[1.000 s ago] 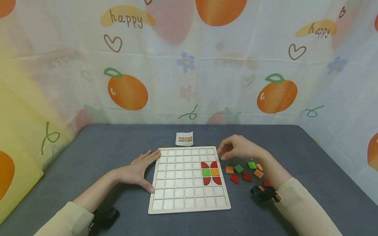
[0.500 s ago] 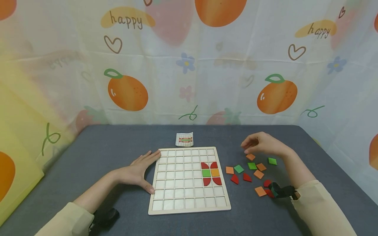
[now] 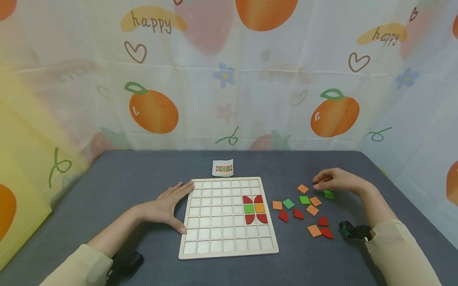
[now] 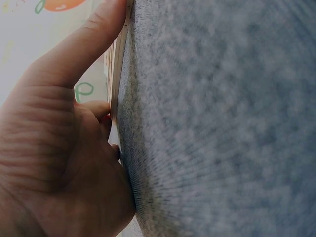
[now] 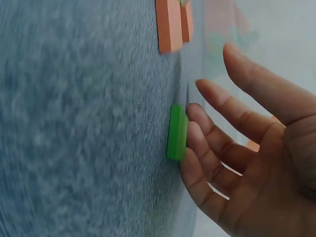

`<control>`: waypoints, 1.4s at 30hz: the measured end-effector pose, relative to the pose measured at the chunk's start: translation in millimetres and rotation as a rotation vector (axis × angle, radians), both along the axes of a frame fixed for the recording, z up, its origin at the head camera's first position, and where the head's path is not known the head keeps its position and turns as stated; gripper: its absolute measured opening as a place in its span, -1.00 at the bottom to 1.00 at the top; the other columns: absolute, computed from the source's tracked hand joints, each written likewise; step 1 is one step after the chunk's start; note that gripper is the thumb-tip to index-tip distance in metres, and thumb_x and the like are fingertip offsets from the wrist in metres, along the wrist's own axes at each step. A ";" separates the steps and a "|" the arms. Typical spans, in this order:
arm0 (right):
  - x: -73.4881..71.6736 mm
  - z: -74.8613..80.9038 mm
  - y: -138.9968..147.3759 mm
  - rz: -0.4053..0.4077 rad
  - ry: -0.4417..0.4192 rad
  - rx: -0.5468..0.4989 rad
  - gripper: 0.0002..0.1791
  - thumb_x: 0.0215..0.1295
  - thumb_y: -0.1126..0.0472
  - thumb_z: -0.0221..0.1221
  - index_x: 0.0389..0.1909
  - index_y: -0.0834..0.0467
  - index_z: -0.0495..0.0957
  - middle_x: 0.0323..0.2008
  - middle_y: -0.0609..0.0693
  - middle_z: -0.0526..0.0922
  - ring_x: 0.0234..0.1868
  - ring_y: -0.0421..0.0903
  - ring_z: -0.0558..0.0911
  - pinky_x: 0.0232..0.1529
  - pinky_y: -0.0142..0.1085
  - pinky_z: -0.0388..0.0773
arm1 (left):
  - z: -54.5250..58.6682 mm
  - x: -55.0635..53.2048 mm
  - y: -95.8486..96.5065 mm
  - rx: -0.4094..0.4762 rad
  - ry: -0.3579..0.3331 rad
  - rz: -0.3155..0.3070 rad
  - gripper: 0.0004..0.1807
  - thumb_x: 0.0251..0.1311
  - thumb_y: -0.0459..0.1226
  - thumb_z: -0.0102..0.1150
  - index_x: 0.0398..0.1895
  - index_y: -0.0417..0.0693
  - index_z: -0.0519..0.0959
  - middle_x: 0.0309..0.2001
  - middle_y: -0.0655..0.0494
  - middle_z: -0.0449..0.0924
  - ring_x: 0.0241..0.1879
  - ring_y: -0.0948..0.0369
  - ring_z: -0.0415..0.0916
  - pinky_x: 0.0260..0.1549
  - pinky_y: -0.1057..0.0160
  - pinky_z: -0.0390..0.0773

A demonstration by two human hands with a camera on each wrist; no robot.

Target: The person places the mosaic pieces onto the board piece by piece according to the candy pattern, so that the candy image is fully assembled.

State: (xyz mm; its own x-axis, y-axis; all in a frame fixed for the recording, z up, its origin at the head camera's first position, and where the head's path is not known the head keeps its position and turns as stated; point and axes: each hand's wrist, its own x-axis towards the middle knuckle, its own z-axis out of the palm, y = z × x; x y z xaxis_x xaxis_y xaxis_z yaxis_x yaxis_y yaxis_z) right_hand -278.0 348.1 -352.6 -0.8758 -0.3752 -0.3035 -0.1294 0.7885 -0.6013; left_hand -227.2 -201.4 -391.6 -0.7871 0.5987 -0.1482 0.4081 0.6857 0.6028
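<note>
My left hand (image 3: 161, 208) rests along the left edge of a pale gridded wooden board (image 3: 216, 222), thumb and fingers spread. Its thumb (image 4: 84, 44) touches the board's edge in the left wrist view. On the board's right side sit a green square, a yellow-orange square and several red rounded pieces. My right hand (image 3: 340, 182) hovers just behind a loose green tile (image 3: 328, 195) on the table, its fingers loosely bent and holding nothing. In the right wrist view the lower fingers lie close behind that green tile (image 5: 177, 132); whether they touch it I cannot tell.
Between the board and my right arm lie several loose orange tiles (image 3: 312, 210), green tiles (image 3: 304, 200) and red pieces (image 3: 298, 214). A small card (image 3: 222, 168) with a printed grid pattern lies behind the board. A patterned curtain (image 3: 229, 99) hangs behind the dark table (image 3: 150, 167).
My right hand has moved right, from beside the board's far right corner over the loose pieces to the rightmost green tile. The left hand has stayed on the board's edge.
</note>
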 end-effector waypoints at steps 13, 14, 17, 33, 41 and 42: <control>3.7 -4.2 15.7 -0.024 -0.015 -0.003 -0.42 0.30 -0.01 0.28 0.18 0.30 0.49 0.12 0.23 0.59 0.07 -0.01 0.59 0.08 -0.05 0.57 | 1.0 -1.1 2.1 -0.004 0.010 0.000 0.41 -0.24 0.12 0.57 0.60 -0.12 -0.13 0.63 -0.08 -0.29 0.58 -0.28 -0.42 0.39 -0.47 -0.30; 3.6 -4.1 16.3 -0.024 -0.018 -0.005 -0.42 0.30 0.00 0.28 0.18 0.31 0.49 0.10 0.23 0.60 0.05 -0.03 0.60 0.06 -0.07 0.58 | 1.1 -1.0 2.1 -0.004 0.010 0.000 0.41 -0.24 0.12 0.57 0.60 -0.12 -0.13 0.63 -0.07 -0.29 0.58 -0.28 -0.42 0.39 -0.47 -0.30; 3.8 -2.5 17.4 -0.024 -0.042 -0.010 -0.41 0.26 0.03 0.32 0.17 0.33 0.49 0.05 0.18 0.62 -0.02 -0.12 0.58 0.02 -0.18 0.57 | 0.9 -1.0 2.2 -0.005 0.010 0.001 0.41 -0.24 0.12 0.57 0.60 -0.11 -0.13 0.64 -0.07 -0.29 0.58 -0.27 -0.43 0.39 -0.47 -0.30; 4.3 0.0 21.5 -0.021 -0.074 -0.012 -0.57 0.14 0.19 0.40 -0.08 0.36 0.54 -0.25 0.02 0.64 -0.29 -0.20 0.55 -0.16 -0.29 0.52 | -0.5 -0.3 0.1 0.004 0.010 0.008 0.41 -0.25 0.12 0.57 0.60 -0.11 -0.13 0.63 -0.09 -0.28 0.58 -0.28 -0.42 0.38 -0.48 -0.31; 4.5 -3.5 24.0 -0.019 -0.011 -0.003 -0.66 0.13 0.21 0.40 -0.23 0.33 0.52 -0.30 0.03 0.61 -0.37 -0.22 0.46 -0.29 -0.33 0.42 | -1.4 -0.7 0.2 -0.005 0.010 0.008 0.41 -0.24 0.13 0.56 0.60 -0.09 -0.14 0.64 -0.06 -0.29 0.58 -0.27 -0.42 0.38 -0.48 -0.30; 5.0 -3.8 24.3 -0.021 -0.005 -0.005 -0.67 0.13 0.21 0.40 -0.23 0.33 0.52 -0.30 0.04 0.61 -0.37 -0.22 0.45 -0.30 -0.33 0.41 | -1.4 -0.7 0.2 -0.005 0.009 0.008 0.41 -0.24 0.13 0.56 0.60 -0.09 -0.14 0.64 -0.06 -0.29 0.58 -0.27 -0.42 0.38 -0.48 -0.30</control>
